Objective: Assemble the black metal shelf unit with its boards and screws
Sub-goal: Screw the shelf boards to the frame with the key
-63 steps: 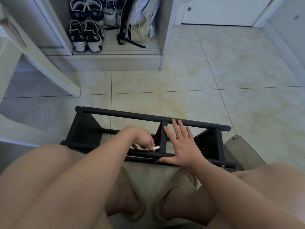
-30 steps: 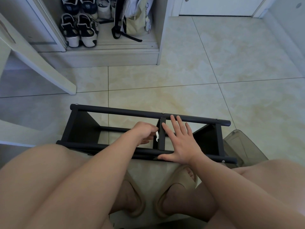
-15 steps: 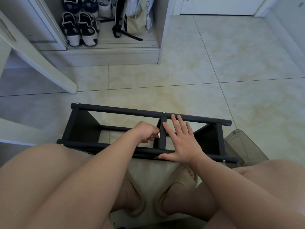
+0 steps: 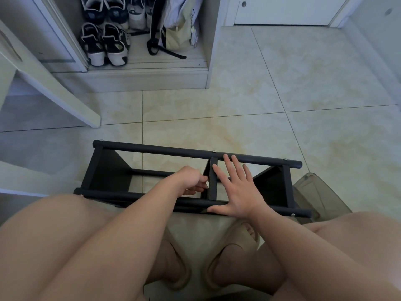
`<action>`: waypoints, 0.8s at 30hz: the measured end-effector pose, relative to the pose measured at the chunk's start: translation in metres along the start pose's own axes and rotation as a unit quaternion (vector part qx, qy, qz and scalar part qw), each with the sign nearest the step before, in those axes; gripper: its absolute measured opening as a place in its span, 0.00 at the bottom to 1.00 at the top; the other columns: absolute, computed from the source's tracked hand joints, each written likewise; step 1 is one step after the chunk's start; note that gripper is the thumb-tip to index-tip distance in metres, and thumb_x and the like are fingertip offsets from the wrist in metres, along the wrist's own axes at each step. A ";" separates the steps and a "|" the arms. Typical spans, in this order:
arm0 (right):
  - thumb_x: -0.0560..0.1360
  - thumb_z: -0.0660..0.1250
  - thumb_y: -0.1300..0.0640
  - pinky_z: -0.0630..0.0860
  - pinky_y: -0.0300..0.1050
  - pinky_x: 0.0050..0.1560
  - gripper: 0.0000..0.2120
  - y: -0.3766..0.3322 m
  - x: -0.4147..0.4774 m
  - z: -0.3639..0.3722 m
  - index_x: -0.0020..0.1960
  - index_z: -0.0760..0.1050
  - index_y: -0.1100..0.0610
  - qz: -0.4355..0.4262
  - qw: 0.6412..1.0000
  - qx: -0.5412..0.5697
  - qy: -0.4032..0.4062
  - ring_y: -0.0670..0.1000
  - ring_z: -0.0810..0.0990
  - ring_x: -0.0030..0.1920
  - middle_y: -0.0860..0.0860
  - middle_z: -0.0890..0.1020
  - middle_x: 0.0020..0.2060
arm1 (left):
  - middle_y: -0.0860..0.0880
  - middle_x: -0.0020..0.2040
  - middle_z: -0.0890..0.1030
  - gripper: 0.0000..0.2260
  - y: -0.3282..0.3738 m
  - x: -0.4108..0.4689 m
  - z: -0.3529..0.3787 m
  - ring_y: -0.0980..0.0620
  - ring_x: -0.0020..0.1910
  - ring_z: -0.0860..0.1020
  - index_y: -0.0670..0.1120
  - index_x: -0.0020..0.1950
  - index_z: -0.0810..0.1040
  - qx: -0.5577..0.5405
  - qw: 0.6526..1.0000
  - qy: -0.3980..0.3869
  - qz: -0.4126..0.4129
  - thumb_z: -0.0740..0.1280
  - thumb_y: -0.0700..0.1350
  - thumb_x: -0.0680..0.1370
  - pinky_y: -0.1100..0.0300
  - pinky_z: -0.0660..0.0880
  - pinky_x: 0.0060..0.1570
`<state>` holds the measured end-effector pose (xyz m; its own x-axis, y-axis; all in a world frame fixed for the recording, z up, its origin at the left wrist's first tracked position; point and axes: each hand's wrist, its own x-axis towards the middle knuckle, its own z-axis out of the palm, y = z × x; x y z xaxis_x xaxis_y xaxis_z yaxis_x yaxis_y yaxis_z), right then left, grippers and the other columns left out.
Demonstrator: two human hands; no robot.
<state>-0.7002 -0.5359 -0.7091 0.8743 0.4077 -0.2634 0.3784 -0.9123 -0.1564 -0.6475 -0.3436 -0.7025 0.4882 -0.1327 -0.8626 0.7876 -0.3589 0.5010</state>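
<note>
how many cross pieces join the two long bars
3. The left cross piece at the left end, the middle cross piece between the left hand and right hand, the right cross piece near the right end. The left forearm hides part of the near bar.

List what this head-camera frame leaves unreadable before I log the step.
- Head view: whether the left hand holds anything beside the centre bar; its curled fingers hide that.
- Near rail, midsection: covered by the left forearm.
- Grey bin contents: too murky, and the right thigh cuts off its near side.
</note>
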 end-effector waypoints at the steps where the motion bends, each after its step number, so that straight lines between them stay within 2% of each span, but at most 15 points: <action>1: 0.65 0.51 0.16 0.42 0.65 0.79 0.57 0.000 0.000 0.001 0.83 0.42 0.47 -0.001 1.000 0.000 0.000 0.58 0.30 0.79 0.54 0.33 0.81 | 0.54 0.35 0.85 0.07 0.000 0.000 0.000 0.57 0.40 0.82 0.45 0.54 0.80 0.003 1.000 -0.001 0.000 0.66 0.46 0.82 0.60 0.74 0.43; 6: 0.65 0.51 0.16 0.42 0.65 0.79 0.57 0.000 0.000 0.001 0.83 0.42 0.47 -0.002 1.000 -0.001 0.004 0.58 0.30 0.79 0.54 0.33 0.81 | 0.54 0.35 0.85 0.07 0.002 -0.002 -0.002 0.56 0.40 0.82 0.44 0.55 0.79 0.023 1.000 -0.007 0.005 0.65 0.46 0.82 0.59 0.75 0.47; 10: 0.65 0.52 0.15 0.43 0.66 0.79 0.57 -0.002 -0.002 0.003 0.83 0.43 0.47 -0.004 1.000 0.003 0.008 0.58 0.30 0.80 0.54 0.33 0.81 | 0.53 0.37 0.85 0.06 0.002 -0.004 -0.004 0.57 0.41 0.82 0.46 0.51 0.79 0.037 0.999 -0.021 0.004 0.64 0.46 0.83 0.59 0.75 0.49; 13: 0.65 0.51 0.15 0.43 0.66 0.79 0.57 -0.003 -0.003 0.004 0.83 0.43 0.47 -0.005 1.000 0.001 0.008 0.58 0.30 0.79 0.54 0.33 0.81 | 0.53 0.39 0.86 0.06 0.001 -0.005 -0.008 0.57 0.43 0.82 0.46 0.52 0.79 0.054 0.998 -0.034 0.008 0.63 0.46 0.83 0.58 0.75 0.51; 24: 0.65 0.49 0.15 0.43 0.66 0.79 0.57 -0.002 -0.003 0.004 0.83 0.41 0.47 -0.007 1.000 -0.005 0.011 0.58 0.30 0.79 0.54 0.33 0.80 | 0.51 0.44 0.87 0.06 0.000 -0.009 -0.022 0.54 0.51 0.81 0.46 0.53 0.79 0.126 0.989 -0.072 0.039 0.62 0.43 0.83 0.58 0.75 0.47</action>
<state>-0.7048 -0.5355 -0.7122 0.8756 0.4189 -0.2406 0.3928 -0.9073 -0.1499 -0.6438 -0.3222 -0.6930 0.4706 -0.2928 -0.8323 0.6223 -0.5586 0.5484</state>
